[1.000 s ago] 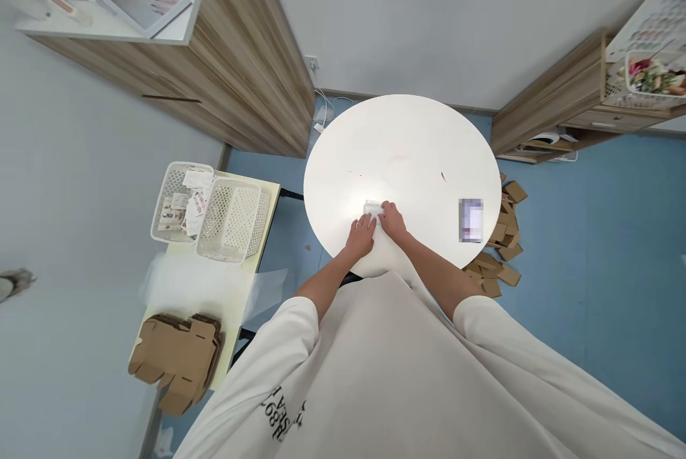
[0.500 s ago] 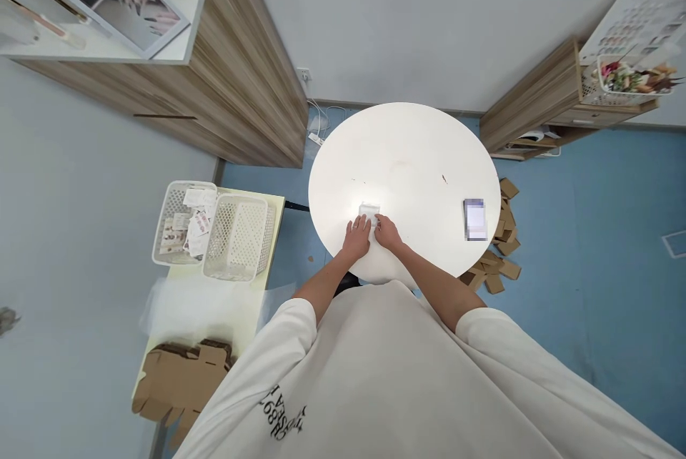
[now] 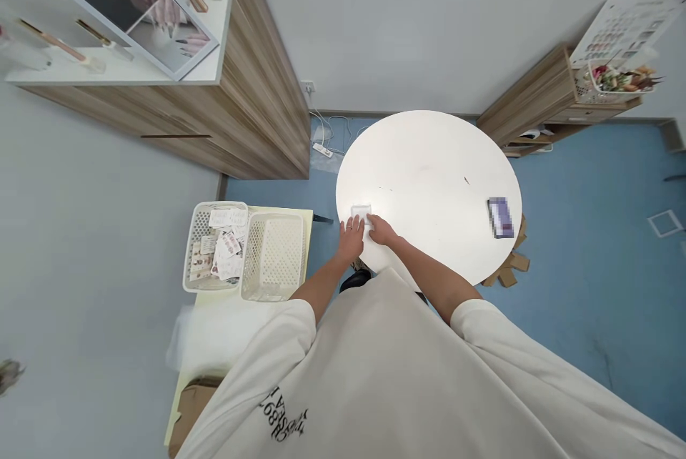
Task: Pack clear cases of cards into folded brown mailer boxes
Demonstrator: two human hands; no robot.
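Note:
A small, flat whitish packet (image 3: 361, 209), which looks wrapped in clear film, lies on the round white table (image 3: 429, 151) near its left edge. My left hand (image 3: 351, 239) rests with stretched fingers on the packet's near left part. At the packet's right side, my right hand (image 3: 381, 230) has its fingers curled in and closed on the edge. Both hands cover the near part of the packet, and its contents are too small to make out.
A blurred-out phone-like object (image 3: 501, 217) lies at the table's right. To my left, a side table carries a basket of cards (image 3: 189, 244), another white basket (image 3: 301, 252), clear plastic film (image 3: 214, 334) and cardboard (image 3: 196, 409). Brown boxes (image 3: 506, 276) lie on the floor.
The view has swung left, showing more of the side table. My hands and the packet are now nearer the round table's left edge. My hands stay on the packet.

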